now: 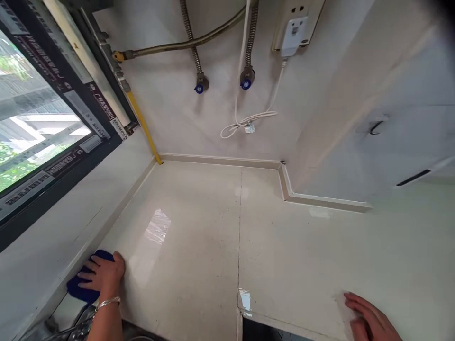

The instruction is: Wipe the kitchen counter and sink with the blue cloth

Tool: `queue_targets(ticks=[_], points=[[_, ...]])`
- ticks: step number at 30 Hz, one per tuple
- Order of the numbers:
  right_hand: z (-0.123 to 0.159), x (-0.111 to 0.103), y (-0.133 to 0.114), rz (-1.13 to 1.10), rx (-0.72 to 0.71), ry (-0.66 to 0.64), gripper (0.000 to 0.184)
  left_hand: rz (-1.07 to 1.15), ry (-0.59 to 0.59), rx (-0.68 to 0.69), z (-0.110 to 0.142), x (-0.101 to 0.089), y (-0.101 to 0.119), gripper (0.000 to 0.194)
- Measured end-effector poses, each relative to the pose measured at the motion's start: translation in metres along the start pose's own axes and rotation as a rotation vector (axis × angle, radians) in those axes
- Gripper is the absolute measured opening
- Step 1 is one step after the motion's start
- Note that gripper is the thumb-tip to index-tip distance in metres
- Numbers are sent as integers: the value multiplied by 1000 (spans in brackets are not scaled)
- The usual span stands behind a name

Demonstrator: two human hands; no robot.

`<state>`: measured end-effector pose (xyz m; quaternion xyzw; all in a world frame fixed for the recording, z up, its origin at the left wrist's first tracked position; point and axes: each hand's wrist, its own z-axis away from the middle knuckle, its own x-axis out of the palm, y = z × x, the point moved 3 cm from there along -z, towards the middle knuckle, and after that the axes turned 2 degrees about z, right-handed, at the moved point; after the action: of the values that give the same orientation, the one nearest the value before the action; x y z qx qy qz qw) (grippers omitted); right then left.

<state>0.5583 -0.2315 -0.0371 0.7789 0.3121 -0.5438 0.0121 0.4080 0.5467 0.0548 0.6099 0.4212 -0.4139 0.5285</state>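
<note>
At the lower left, my left hand [105,274] lies with spread fingers over a dark blue cloth [82,287]. It presses the cloth down along the left edge of the pale countertop [199,227], where the surface meets the raised strip below the window. The thumb sticks out to the right, off the cloth. A silver bracelet [108,303] circles that wrist. My right hand [371,318] is at the bottom right, cut off by the frame edge. Its visible fingers stretch out over the countertop with nothing in them.
A yellow pipe [144,124] runs down into the back left corner. Hoses with two valves [200,84] and a coiled white cable [245,122] hang on the back wall below a socket [293,35]. A dark opening [261,330] cuts into the counter's front. A window frame [88,137] flanks the left.
</note>
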Motion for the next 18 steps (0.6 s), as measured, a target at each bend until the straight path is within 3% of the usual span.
queue_targets(ticks=[3,5,8,12,18], points=[[1,1,0,3,10,-9,31,-18,-37,38,4,4,30,83],[0,-1,-2,15,-16,3,31,-41,-53,173,17,10,55,81],[-3,-5,-8,40,-75,32,33,-60,-80,385,56,25,89,74],[-7,-7,-12,42,-105,56,32,-79,-69,670,141,42,118,68],[-4,1,-8,-8,-94,82,33,2,-78,1104,307,44,130,63]])
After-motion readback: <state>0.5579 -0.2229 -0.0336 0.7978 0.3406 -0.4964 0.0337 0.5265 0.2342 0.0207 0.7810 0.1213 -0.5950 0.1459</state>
